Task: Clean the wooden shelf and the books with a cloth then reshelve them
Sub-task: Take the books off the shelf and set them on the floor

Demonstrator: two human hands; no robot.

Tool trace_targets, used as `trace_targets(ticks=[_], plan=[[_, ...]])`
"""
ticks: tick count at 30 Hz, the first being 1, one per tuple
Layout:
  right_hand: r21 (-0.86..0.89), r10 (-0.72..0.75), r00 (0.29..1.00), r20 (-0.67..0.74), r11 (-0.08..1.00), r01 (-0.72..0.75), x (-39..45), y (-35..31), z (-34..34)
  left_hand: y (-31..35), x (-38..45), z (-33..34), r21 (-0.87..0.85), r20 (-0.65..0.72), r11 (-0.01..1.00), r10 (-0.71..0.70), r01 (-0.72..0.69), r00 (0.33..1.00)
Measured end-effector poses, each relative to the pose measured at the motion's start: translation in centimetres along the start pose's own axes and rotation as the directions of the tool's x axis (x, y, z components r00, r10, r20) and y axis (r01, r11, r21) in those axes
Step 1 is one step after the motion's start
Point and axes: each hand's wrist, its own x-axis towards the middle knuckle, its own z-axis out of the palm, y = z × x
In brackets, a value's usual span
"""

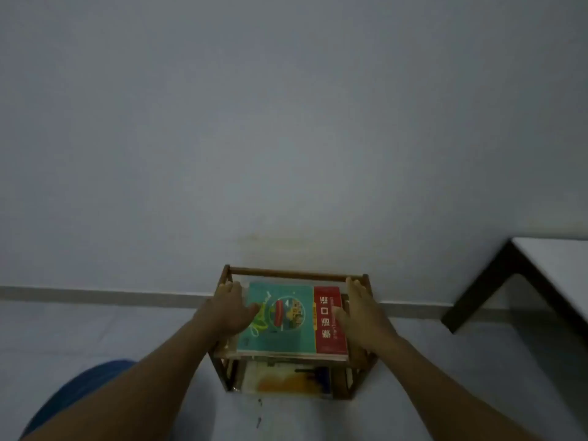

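Note:
A small wooden shelf (296, 276) stands on the floor against the wall. On its top level lies a teal book with a red band (286, 313), flat and face up. My left hand (229, 308) holds the book's left edge, thumb on the cover. My right hand (359, 313) holds its right edge, thumb on the red band. On the lower level lies another book with an orange and white cover (286, 381), partly hidden by the top level. No cloth is in view.
A dark-legged table with a white top (547, 265) stands at the right. The grey floor spreads around the shelf, with small dark marks (259, 415) in front. My blue-clad knee (82, 393) shows at the lower left.

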Motion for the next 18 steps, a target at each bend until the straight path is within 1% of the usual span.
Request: trace_targets(ticks=[2, 3, 4, 6, 8, 9, 12, 13, 14, 15, 16, 18], plan=[[0.021, -0.036, 0.999, -0.022, 0.999, 0.036, 1.7, 2.4, 4.6, -1.8, 2.0, 4.3, -0.064, -0.065, 0.998, 0.004, -0.008, 0.998], [0.003, -0.047, 0.999, -0.008, 0.999, 0.047, 2.6, 3.3, 6.3, -2.4, 2.9, 5.8, -0.064, -0.102, 0.998, 0.001, -0.008, 0.995], [-0.004, -0.018, 1.000, 0.015, 1.000, 0.018, 3.3, 3.9, 7.5, -2.6, 3.3, 6.7, -0.072, -0.130, 0.997, -0.035, 0.026, 0.991], [-0.068, 0.004, 1.000, -0.009, 0.998, -0.005, 4.0, 5.2, 10.8, -3.3, 4.0, 9.9, -0.055, -0.162, 0.997, -0.058, 0.049, 0.985], [-0.127, -0.001, 0.998, -0.065, 0.992, -0.008, 4.9, 6.2, 13.1, -4.0, 5.0, 12.3, -0.069, -0.175, 0.996, -0.064, 0.052, 0.983], [-0.152, 0.005, 0.997, -0.076, 0.988, -0.017, 5.3, 6.9, 14.3, -4.3, 5.3, 13.3, -0.081, -0.172, 0.995, -0.077, 0.064, 0.982], [-0.165, 0.041, 0.999, -0.028, 0.985, -0.045, 6.0, 7.6, 16.2, -5.1, 6.5, 15.2, -0.124, -0.111, 0.986, -0.122, 0.108, 0.986], [-0.175, 0.049, 0.999, 0.002, 0.983, -0.048, 6.3, 8.0, 17.2, -5.5, 7.1, 16.2, -0.124, -0.063, 0.982, -0.152, 0.144, 0.986], [-0.171, 0.054, 0.998, 0.024, 0.984, -0.049, 6.5, 8.2, 17.8, -5.9, 7.8, 16.9, -0.137, -0.027, 0.979, -0.153, 0.147, 0.988], [-0.159, 0.062, 0.997, 0.039, 0.986, -0.056, 6.9, 8.3, 18.3, -6.0, 8.2, 17.4, -0.201, 0.004, 0.965, -0.171, 0.169, 0.985], [-0.110, 0.080, 0.997, 0.011, 0.991, -0.078, 7.2, 8.3, 18.7, -5.9, 8.6, 17.7, -0.286, 0.013, 0.942, -0.179, 0.176, 0.984], [0.070, 0.142, 0.987, -0.079, 0.988, -0.136, 7.4, 7.6, 18.5, -5.4, 9.0, 18.1, -0.364, -0.043, 0.920, -0.170, 0.143, 0.985]])
